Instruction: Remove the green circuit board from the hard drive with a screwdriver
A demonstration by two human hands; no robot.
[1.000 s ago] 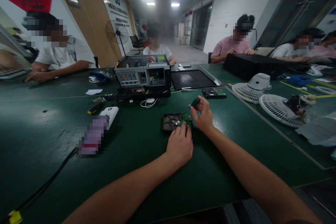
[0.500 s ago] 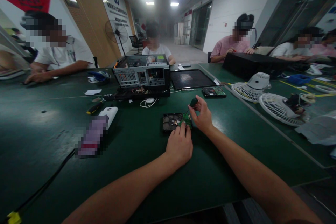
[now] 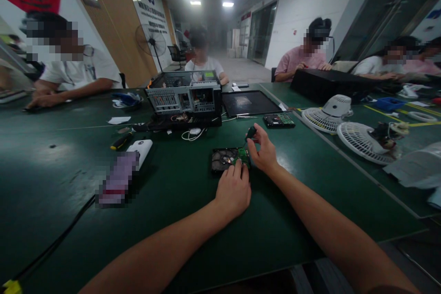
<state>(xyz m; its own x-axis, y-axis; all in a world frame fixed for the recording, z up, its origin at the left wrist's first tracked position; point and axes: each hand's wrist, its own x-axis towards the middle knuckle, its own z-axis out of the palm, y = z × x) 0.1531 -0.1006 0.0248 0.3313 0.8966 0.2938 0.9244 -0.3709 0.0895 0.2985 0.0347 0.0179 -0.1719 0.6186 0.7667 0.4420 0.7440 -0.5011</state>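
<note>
A hard drive [image 3: 223, 158] lies flat on the green table, its green circuit board facing up at the right end. My left hand [image 3: 236, 187] holds it down from the near side, fingertips on the board and the thumb hidden. Pinched in my right hand [image 3: 263, 149] is a screwdriver [image 3: 251, 133] with a dark green handle. It leans, with its thin shaft pointing down at the right end of the board; whether the tip touches a screw is too small to tell.
An opened computer case [image 3: 184, 98] stands beyond the drive, beside a black panel [image 3: 253, 102]. A second hard drive [image 3: 279, 121] lies back right, near white fan parts [image 3: 365, 142]. Left are a yellow-black screwdriver [image 3: 121, 141] and a phone-like object [image 3: 119, 177] with a cable. People sit around the table.
The screwdriver handle leans slightly differently, and the right fingers have shifted around it. My left hand stays on the hard drive. The whole view has shifted slightly.
</note>
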